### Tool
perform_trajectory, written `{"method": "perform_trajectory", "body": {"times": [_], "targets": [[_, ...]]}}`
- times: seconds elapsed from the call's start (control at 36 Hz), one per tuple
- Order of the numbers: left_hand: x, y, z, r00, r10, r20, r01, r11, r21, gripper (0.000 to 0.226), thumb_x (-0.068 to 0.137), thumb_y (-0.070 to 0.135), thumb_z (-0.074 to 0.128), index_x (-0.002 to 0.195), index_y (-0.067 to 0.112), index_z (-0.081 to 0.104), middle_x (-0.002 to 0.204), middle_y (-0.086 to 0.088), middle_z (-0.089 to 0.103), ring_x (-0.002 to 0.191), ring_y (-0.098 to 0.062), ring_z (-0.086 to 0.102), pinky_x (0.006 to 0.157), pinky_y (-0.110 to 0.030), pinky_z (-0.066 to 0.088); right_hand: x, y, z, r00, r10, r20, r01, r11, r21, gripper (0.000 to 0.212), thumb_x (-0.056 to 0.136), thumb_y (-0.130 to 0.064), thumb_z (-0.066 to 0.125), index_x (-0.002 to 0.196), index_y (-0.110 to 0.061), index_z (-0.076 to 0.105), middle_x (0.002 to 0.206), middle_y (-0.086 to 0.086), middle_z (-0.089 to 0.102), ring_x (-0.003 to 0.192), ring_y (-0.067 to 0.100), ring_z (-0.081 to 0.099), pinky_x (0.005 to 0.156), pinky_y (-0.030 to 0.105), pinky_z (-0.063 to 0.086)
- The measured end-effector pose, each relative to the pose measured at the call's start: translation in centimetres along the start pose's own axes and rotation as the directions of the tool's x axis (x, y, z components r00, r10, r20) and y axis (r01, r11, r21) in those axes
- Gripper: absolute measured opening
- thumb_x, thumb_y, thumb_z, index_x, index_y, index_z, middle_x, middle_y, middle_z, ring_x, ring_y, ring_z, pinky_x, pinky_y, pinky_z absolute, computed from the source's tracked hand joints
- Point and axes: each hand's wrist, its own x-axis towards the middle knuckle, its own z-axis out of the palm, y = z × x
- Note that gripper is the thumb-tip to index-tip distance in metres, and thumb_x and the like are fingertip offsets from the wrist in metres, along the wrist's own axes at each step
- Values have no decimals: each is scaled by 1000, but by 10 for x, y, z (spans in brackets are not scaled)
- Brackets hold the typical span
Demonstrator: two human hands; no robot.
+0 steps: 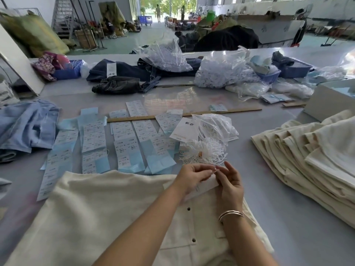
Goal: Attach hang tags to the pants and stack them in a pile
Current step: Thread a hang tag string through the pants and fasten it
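Cream pants [99,212] lie flat on the table in front of me, waistband buttons near my wrists. My left hand [194,176] and my right hand [229,181] meet just above the waistband. Both pinch a thin white tag string [214,170] between their fingertips. A white hang tag [208,186] lies under the two hands. A bundle of white tag strings [204,152] sits just beyond my fingers. Rows of blue and white hang tags [123,139] cover the table ahead. A pile of folded cream pants [311,154] stands at the right.
A wooden ruler [184,114] lies across the table past the tags. A small bag of strings [215,127] and larger plastic bags [221,72] sit beyond. Dark jeans [123,73] lie at the back, light blue jeans [26,125] at the left.
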Motion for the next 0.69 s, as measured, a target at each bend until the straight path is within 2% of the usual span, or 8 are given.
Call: {"method": "perform_trajectory", "body": {"times": [0.06, 0.11, 0.25, 0.36, 0.44, 0.53, 0.69], "targets": [[-2, -7, 3, 999, -21, 28, 22, 999, -23, 27, 88, -10, 57, 112, -1, 66, 97, -4, 71, 84, -6, 66, 89, -20, 51, 0, 1, -1, 1000, 7, 2, -7, 1000, 13, 38, 84, 11, 57, 102, -20, 67, 84, -1, 72, 77, 12, 67, 74, 20, 55], [-3, -12, 5, 1000, -13, 24, 14, 999, -43, 30, 88, -12, 56, 115, -3, 64, 96, -3, 72, 85, -7, 66, 88, -20, 52, 0, 1, -1, 1000, 9, -3, -9, 1000, 17, 38, 84, 12, 57, 102, -20, 67, 84, -1, 72, 77, 13, 67, 73, 21, 55], [0, -16, 8, 996, -11, -88, 4, 997, -81, 16, 88, -4, 61, 101, -1, 69, 74, 7, 73, 65, -1, 65, 64, -13, 52, 1, 1, -1, 1000, 0, 0, 0, 1000, 13, 37, 84, 12, 56, 101, -19, 67, 84, -2, 73, 82, 13, 67, 80, 22, 55], [0, -18, 9, 991, 0, -133, -4, 1000, -30, 15, 90, -1, 61, 88, 10, 71, 72, 2, 70, 63, -2, 63, 60, -15, 52, 1, 1, 1, 1000, 18, 0, -18, 999, 32, 35, 83, 12, 56, 101, -17, 66, 84, 1, 72, 82, 17, 66, 84, 27, 53], [-1, -20, 12, 989, 8, -148, -13, 999, -35, 15, 90, -1, 61, 87, 11, 70, 73, 0, 69, 62, -1, 63, 61, -15, 52, 0, 0, 1, 1000, 19, 2, -19, 1000, 19, 35, 84, 12, 56, 101, -16, 65, 84, 2, 72, 82, 17, 66, 85, 29, 53], [-3, -19, 13, 983, -26, -181, -2, 988, -151, 10, 88, -1, 64, 93, 6, 70, 74, 1, 72, 64, -3, 65, 64, -16, 53, -1, -1, 2, 1000, 12, 8, -12, 1000, 2, 36, 85, 13, 55, 103, -16, 65, 83, 2, 72, 80, 16, 67, 81, 25, 55], [-6, -15, 16, 970, -108, -217, 22, 930, -368, 12, 84, -3, 66, 83, 9, 69, 76, -6, 72, 67, -13, 65, 69, -23, 55, -1, 1, 2, 999, -24, 27, 27, 994, -105, 37, 82, 11, 62, 103, -19, 66, 80, 0, 71, 80, 17, 66, 82, 25, 54]]}}
